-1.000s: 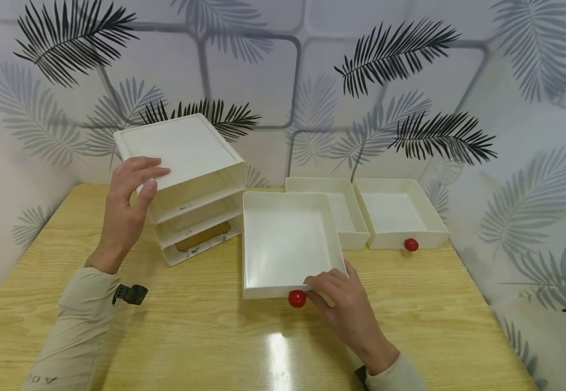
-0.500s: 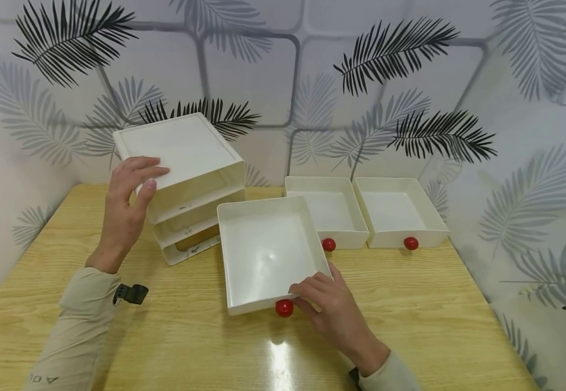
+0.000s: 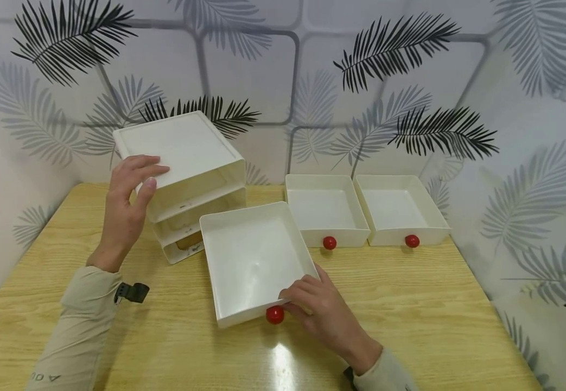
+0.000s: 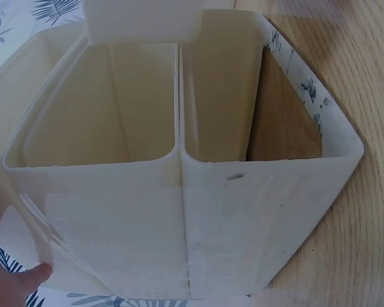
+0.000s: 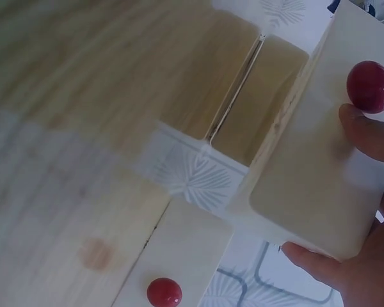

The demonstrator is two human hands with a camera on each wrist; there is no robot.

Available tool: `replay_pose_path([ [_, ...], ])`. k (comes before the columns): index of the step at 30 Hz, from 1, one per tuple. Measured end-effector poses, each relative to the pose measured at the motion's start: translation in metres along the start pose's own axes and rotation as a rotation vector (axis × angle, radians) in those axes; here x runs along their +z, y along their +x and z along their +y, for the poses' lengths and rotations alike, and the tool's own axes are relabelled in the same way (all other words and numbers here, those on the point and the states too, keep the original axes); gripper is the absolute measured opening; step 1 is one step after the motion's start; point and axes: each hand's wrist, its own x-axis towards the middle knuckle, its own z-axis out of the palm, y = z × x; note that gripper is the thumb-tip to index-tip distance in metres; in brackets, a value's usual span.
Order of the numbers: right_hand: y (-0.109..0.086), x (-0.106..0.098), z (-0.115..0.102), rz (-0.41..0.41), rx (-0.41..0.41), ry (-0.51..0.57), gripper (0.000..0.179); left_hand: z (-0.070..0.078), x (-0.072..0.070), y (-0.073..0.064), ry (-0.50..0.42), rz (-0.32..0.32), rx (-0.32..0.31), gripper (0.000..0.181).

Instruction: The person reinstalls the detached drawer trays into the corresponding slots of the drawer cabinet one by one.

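A white three-tier drawer cabinet (image 3: 180, 146) stands at the left, its open slots facing front right. My left hand (image 3: 125, 212) rests on its upper left edge, fingers laid across the top and thumb near the front rim. In the left wrist view the cabinet's side (image 4: 237, 230) and slots fill most of the frame. My right hand (image 3: 329, 317) grips a shallow white drawer (image 3: 248, 255) at its front right corner, fingers over the front wall beside a red knob (image 3: 275, 314). The drawer is tilted and overlaps the cabinet's lowest slot in the head view. Nothing lies in it.
Two similar white drawers, one in the middle (image 3: 326, 209) and one at the right (image 3: 392, 209), stand side by side at the back of the wooden table (image 3: 439, 326). Their red knobs face front. A leaf-patterned wall (image 3: 243, 70) rises right behind.
My right hand has carried the drawer left and toward me, turning it slightly, which uncovers the middle drawer behind and its knob. The left hand and the cabinet stay in place.
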Motion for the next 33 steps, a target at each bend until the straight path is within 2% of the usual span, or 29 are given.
replay_pose_path([
  [10, 0.004, 0.005, -0.002, -0.089, 0.020, 0.005, 0.021, -0.002, 0.000, 0.001, 0.002, 0.002, 0.002, 0.032],
  [21, 0.013, 0.009, -0.001, -0.257, 0.099, 0.025, 0.021, -0.003, -0.001, 0.000, 0.002, -0.007, -0.011, 0.032],
  [33, 0.020, 0.017, 0.000, -0.319, 0.127, 0.026, 0.020, -0.007, 0.001, 0.001, 0.002, 0.003, 0.001, 0.031],
])
